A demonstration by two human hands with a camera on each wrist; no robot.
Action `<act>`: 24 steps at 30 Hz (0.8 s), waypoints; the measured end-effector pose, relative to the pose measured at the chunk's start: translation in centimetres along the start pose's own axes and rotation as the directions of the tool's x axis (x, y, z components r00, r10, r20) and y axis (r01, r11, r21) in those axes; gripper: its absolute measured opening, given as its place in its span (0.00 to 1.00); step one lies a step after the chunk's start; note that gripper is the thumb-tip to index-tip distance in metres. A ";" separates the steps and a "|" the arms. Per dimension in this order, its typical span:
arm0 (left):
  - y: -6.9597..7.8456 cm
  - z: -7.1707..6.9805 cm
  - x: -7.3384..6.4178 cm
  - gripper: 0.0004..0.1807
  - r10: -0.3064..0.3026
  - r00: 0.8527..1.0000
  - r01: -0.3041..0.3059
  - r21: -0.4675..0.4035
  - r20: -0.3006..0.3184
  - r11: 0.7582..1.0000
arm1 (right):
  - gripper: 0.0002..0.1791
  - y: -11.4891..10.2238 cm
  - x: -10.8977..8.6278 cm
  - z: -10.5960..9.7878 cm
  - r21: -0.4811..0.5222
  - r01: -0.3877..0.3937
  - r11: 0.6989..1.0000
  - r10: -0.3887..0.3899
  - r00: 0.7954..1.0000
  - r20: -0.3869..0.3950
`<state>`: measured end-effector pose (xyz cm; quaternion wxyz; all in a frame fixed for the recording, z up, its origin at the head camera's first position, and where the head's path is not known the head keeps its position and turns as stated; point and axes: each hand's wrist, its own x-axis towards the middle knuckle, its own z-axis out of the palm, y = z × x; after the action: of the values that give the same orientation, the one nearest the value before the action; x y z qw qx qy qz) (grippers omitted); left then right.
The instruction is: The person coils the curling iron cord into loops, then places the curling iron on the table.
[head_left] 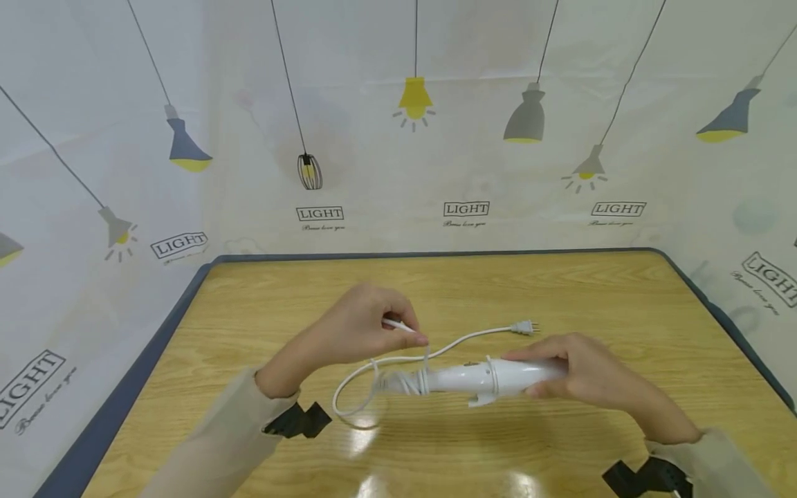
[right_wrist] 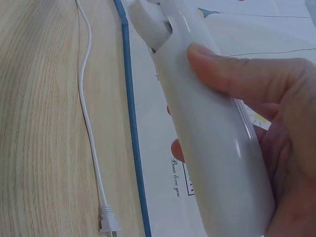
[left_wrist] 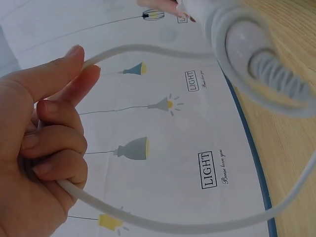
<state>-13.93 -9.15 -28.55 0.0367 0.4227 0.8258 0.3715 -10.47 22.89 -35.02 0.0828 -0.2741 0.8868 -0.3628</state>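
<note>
A white corded hand-held appliance (head_left: 463, 378), tube-shaped with a small lever on its side, is held above the wooden table. My right hand (head_left: 585, 370) grips its wider right end, thumb along the body in the right wrist view. Several turns of white cord (left_wrist: 173, 228) wrap the narrow left end, near the ribbed cord sleeve (left_wrist: 281, 76). Just above and left of those turns, my left hand (head_left: 367, 325) pinches the cord between thumb and index finger. Its other fingers curl round another stretch of it, as the left wrist view shows.
Behind the appliance, the cord's free end runs right across the table (head_left: 249, 429) to a two-prong plug (head_left: 525, 328). A dark blue edge (head_left: 436, 255) borders the tabletop. White sheeting (head_left: 373, 166) printed with lamps and "LIGHT" surrounds the back and sides.
</note>
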 end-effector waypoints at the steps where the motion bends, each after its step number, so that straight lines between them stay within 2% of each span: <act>1: 0.3 0.1 -0.2 0.04 -0.001 1.000 0.002 0.014 -0.011 1.000 | 0.25 0.0 0.0 0.1 0.000 -0.015 1.000 0.015 1.000 -0.020; 5: 1.2 0.5 -0.9 0.04 0.013 0.998 -0.009 0.062 -0.068 0.998 | 0.25 0.1 0.1 0.5 -0.027 -0.039 0.999 0.036 0.992 -0.119; 8: 1.5 1.0 -1.4 0.04 0.014 0.993 -0.005 0.076 -0.114 0.997 | 0.25 0.1 0.4 0.7 -0.062 -0.066 0.996 0.051 0.972 -0.230; 13: 1.2 2.2 -2.2 0.10 0.014 0.989 -0.006 0.056 -0.145 0.998 | 0.25 0.1 0.6 0.9 -0.073 -0.124 0.990 0.083 0.907 -0.412; 16: 0.7 3.2 -2.5 0.14 0.047 0.987 -0.041 0.041 -0.152 0.998 | 0.26 0.0 0.7 0.9 -0.031 -0.137 0.990 0.105 0.871 -0.480; 18: 0.3 3.9 -2.6 0.16 0.054 0.986 -0.053 0.012 -0.156 0.999 | 0.26 0.0 0.7 0.8 0.008 -0.140 0.990 0.125 0.854 -0.506; 21: -0.1 4.9 -2.6 0.19 0.010 0.988 -0.020 -0.065 -0.156 0.998 | 0.27 0.0 0.6 0.6 0.084 -0.127 0.988 0.152 0.838 -0.524; 24: -0.6 5.5 -2.6 0.20 -0.099 0.985 0.070 -0.194 -0.144 0.978 | 0.27 0.0 0.4 0.4 0.153 -0.093 0.984 0.161 0.834 -0.528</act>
<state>-10.65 -8.07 -33.55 0.0288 0.3522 0.8045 0.4774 -10.69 22.43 -35.29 -0.1290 -0.0963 0.8667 -0.4721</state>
